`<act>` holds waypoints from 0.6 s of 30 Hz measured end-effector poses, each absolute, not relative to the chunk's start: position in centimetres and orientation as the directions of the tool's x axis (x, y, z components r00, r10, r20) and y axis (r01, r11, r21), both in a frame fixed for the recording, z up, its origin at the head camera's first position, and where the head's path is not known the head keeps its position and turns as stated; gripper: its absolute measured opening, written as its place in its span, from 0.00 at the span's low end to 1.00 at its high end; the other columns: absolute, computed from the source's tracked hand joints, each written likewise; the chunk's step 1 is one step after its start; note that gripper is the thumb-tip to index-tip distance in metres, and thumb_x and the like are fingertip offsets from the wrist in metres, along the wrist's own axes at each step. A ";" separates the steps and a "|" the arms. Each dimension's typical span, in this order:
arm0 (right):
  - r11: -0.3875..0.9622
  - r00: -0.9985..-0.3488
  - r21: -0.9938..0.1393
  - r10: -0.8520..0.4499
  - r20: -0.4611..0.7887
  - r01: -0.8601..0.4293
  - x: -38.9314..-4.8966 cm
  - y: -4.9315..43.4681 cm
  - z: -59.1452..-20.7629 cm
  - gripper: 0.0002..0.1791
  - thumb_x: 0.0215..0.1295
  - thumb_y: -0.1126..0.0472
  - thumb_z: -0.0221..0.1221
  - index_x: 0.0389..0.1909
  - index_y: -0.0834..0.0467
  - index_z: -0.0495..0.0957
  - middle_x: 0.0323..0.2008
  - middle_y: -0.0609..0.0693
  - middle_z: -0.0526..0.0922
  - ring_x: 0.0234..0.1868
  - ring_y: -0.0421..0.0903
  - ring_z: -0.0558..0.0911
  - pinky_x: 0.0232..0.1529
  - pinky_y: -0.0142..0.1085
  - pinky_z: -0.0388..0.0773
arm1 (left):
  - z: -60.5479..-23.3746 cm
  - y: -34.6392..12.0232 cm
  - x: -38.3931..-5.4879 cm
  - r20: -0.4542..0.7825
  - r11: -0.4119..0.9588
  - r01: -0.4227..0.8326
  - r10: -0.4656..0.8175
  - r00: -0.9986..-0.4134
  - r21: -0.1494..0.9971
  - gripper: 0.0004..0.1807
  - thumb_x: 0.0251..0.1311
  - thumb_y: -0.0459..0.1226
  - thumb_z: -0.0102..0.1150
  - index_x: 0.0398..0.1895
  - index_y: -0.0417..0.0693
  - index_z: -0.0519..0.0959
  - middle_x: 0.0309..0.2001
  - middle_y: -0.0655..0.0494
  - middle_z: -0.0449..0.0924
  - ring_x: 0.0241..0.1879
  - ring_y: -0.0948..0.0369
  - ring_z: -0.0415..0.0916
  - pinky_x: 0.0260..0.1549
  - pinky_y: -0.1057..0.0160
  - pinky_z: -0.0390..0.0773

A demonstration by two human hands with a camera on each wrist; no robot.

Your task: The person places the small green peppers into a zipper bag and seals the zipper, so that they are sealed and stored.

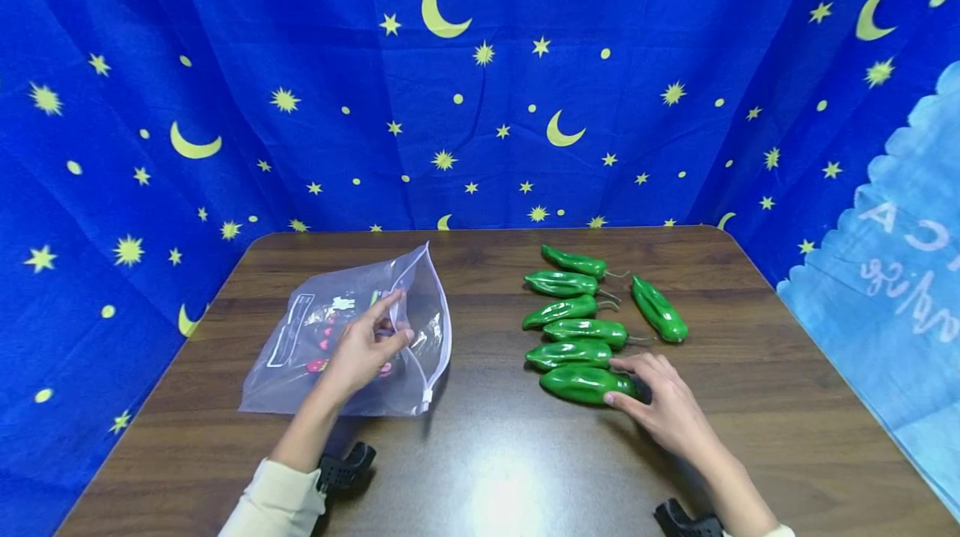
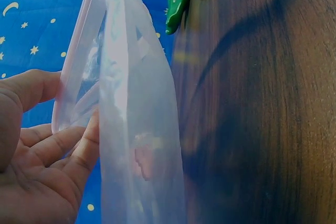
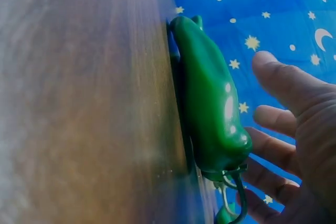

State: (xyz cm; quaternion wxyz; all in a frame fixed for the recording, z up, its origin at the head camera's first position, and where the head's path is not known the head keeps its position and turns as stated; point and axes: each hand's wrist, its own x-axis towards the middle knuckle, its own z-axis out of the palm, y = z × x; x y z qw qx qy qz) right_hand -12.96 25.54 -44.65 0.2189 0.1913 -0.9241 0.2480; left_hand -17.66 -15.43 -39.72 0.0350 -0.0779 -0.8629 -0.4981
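Observation:
A translucent zip bag (image 1: pixel 300 353) with printed pictures lies on the left of the table, its mouth gaping toward the right. My left hand (image 1: pixel 360 353) holds the upper edge of that mouth, thumb on one side and fingers on the other; the left wrist view shows the bag's zip edge (image 2: pixel 71 72) between them. On the right, my right hand (image 1: pixel 671 404) is at the stem end of the nearest green pepper (image 1: pixel 577 384), thumb and fingers spread around it. The right wrist view shows a gap between the thumb (image 3: pixel 268 61) and this pepper (image 3: pixel 210 103).
Several more green peppers lie in a column behind the nearest one, such as the farthest pepper (image 1: pixel 573 262). One pepper (image 1: pixel 658 309) lies apart on their right, slanted. A blue star-and-moon curtain (image 1: pixel 495 87) stands behind the brown wooden table (image 1: pixel 487 312).

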 end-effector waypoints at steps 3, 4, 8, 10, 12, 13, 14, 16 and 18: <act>0.809 -0.839 -0.379 -0.236 0.490 -0.449 -12.8 25.8 -44.8 0.25 0.41 0.56 0.73 0.46 0.53 0.80 0.41 0.43 0.82 0.43 0.39 0.74 0.43 0.39 0.74 | -39.7 -15.4 -17.7 0.149 0.490 0.179 0.101 -0.984 0.853 0.36 0.56 0.34 0.63 0.69 0.47 0.63 0.44 0.41 0.81 0.40 0.52 0.81 0.34 0.74 0.81; 0.808 -0.840 -0.382 -0.234 0.490 -0.449 -12.8 25.8 -44.9 0.25 0.41 0.56 0.73 0.46 0.53 0.80 0.41 0.43 0.82 0.43 0.39 0.74 0.43 0.39 0.74 | -39.6 -15.4 -17.7 0.149 0.490 0.179 0.100 -0.984 0.853 0.36 0.56 0.34 0.63 0.69 0.47 0.63 0.44 0.41 0.81 0.41 0.52 0.81 0.34 0.74 0.81; 0.808 -0.845 -0.390 -0.230 0.483 -0.442 -12.7 26.0 -45.2 0.25 0.41 0.56 0.73 0.46 0.52 0.80 0.41 0.42 0.81 0.43 0.37 0.73 0.44 0.38 0.74 | -39.5 -15.3 -17.6 0.148 0.496 0.178 0.100 -0.984 0.850 0.36 0.56 0.34 0.63 0.69 0.46 0.62 0.42 0.40 0.81 0.39 0.53 0.81 0.33 0.73 0.81; 0.807 -0.848 -0.394 -0.230 0.477 -0.440 -12.7 26.1 -45.3 0.25 0.41 0.56 0.73 0.46 0.51 0.80 0.42 0.42 0.81 0.44 0.37 0.73 0.45 0.38 0.74 | -39.5 -15.3 -17.6 0.139 0.493 0.170 0.098 -0.985 0.853 0.36 0.56 0.34 0.63 0.69 0.46 0.62 0.42 0.40 0.81 0.38 0.54 0.81 0.32 0.72 0.81; 0.808 -0.851 -0.394 -0.230 0.473 -0.438 -12.7 26.2 -45.3 0.25 0.41 0.56 0.73 0.46 0.51 0.80 0.42 0.42 0.81 0.44 0.37 0.74 0.45 0.38 0.75 | -39.4 -15.2 -17.6 0.129 0.488 0.161 0.099 -0.987 0.858 0.36 0.56 0.34 0.62 0.69 0.46 0.62 0.42 0.40 0.81 0.37 0.55 0.81 0.31 0.72 0.81; 0.809 -0.852 -0.393 -0.231 0.470 -0.436 -12.7 26.2 -45.4 0.25 0.41 0.56 0.73 0.46 0.51 0.80 0.42 0.42 0.81 0.44 0.37 0.74 0.45 0.39 0.75 | -39.4 -15.2 -17.6 0.124 0.483 0.155 0.097 -0.988 0.861 0.36 0.56 0.34 0.62 0.69 0.46 0.62 0.42 0.40 0.81 0.37 0.55 0.81 0.31 0.72 0.81; 0.810 -0.854 -0.394 -0.231 0.466 -0.434 -12.6 26.3 -45.4 0.25 0.42 0.56 0.73 0.46 0.51 0.80 0.42 0.42 0.82 0.44 0.38 0.74 0.45 0.39 0.75 | -39.4 -15.2 -17.7 0.123 0.483 0.155 0.097 -0.988 0.862 0.36 0.56 0.34 0.62 0.69 0.46 0.62 0.42 0.41 0.81 0.37 0.55 0.81 0.31 0.72 0.81; 0.812 -0.859 -0.397 -0.230 0.456 -0.428 -12.6 26.3 -45.5 0.25 0.42 0.57 0.73 0.46 0.51 0.81 0.42 0.42 0.82 0.44 0.39 0.75 0.44 0.41 0.76 | -39.5 -15.2 -17.7 0.126 0.482 0.159 0.101 -0.987 0.862 0.36 0.56 0.34 0.62 0.69 0.46 0.62 0.42 0.41 0.81 0.37 0.55 0.81 0.31 0.72 0.81; 0.814 -0.866 -0.401 -0.229 0.445 -0.421 -12.5 26.4 -45.6 0.25 0.42 0.57 0.72 0.46 0.52 0.81 0.42 0.43 0.82 0.44 0.39 0.75 0.44 0.42 0.77 | -39.5 -15.2 -17.7 0.132 0.480 0.166 0.105 -0.986 0.862 0.36 0.56 0.34 0.62 0.69 0.46 0.62 0.43 0.41 0.80 0.38 0.55 0.80 0.31 0.72 0.81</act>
